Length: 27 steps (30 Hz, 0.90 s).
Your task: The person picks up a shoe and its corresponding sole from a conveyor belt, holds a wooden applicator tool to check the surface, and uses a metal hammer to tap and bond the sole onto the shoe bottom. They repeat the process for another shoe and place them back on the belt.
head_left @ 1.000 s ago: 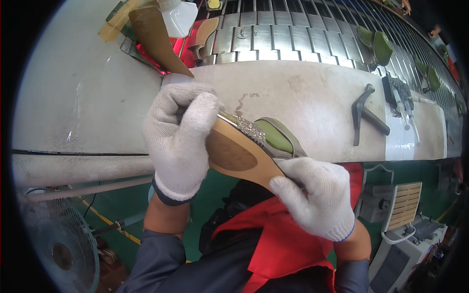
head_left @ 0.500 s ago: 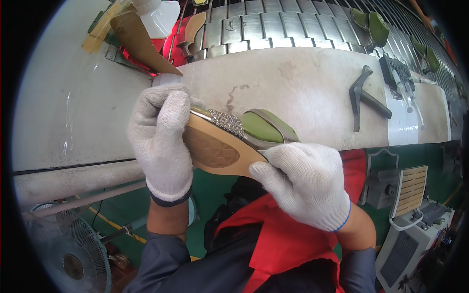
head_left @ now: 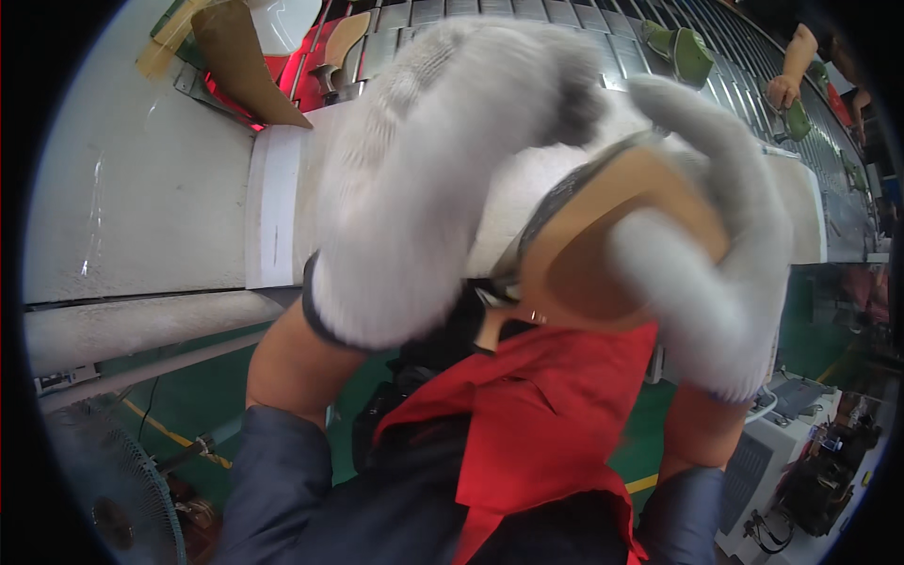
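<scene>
My right hand [head_left: 744,273], in a white knit glove, grips a high-heeled shoe [head_left: 584,254] with its tan sole turned toward me. The thumb lies across the sole, and the fingers wrap round the far side. The slim heel points down to the left, in front of the red apron. Beside the shoe, at its upper left, my left hand [head_left: 424,160] is raised in a matching glove. Motion smears its fingers, and a dark blurred patch shows at their tips. Whether that hand holds anything cannot be made out.
Green shoes [head_left: 687,56] ride the metal slat conveyor [head_left: 584,17] beyond the pale worktable [head_left: 122,188]. A co-worker's hand [head_left: 783,91] touches another one at far right. A brown curved sheet [head_left: 240,66] and a tan insole [head_left: 347,40] lie far left. A fan [head_left: 118,490] stands below.
My left hand has left the shoe and moved up and right. My right hand has carried the shoe rightward and turned it, heel now lower left. The hammer is now hidden.
</scene>
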Tool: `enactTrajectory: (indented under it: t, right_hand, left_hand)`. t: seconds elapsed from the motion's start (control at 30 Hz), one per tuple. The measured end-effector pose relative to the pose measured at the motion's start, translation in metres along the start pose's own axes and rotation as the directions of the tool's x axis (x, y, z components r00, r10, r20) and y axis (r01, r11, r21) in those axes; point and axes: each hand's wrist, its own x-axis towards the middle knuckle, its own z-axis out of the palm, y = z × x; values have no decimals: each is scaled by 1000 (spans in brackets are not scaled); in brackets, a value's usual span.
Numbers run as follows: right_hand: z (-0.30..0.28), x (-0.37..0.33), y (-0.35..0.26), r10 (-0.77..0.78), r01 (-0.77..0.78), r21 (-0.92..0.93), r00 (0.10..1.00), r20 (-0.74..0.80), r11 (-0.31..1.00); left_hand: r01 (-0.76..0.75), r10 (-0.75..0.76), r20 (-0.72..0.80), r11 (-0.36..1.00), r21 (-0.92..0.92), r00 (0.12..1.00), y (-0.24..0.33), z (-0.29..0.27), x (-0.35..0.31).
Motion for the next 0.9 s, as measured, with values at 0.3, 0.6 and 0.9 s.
enactTrajectory:
  t: [0.3,0.6,0.9]
  right_hand:
    - [33,-79,130,336,-108,836,937,-96,538]
    - [32,-45,85,-154,148,-103,987,-51,984]
    - [30,-18,46,-553,591,-378,805,216,712]
  left_hand:
    - [237,-50,-497,917,320,866,-119,-47,-46]
    - [-67,25,84,835,546,996,-70,-24,-11]
    - [44,-67,32,885,463,997,-74,-34,-17]
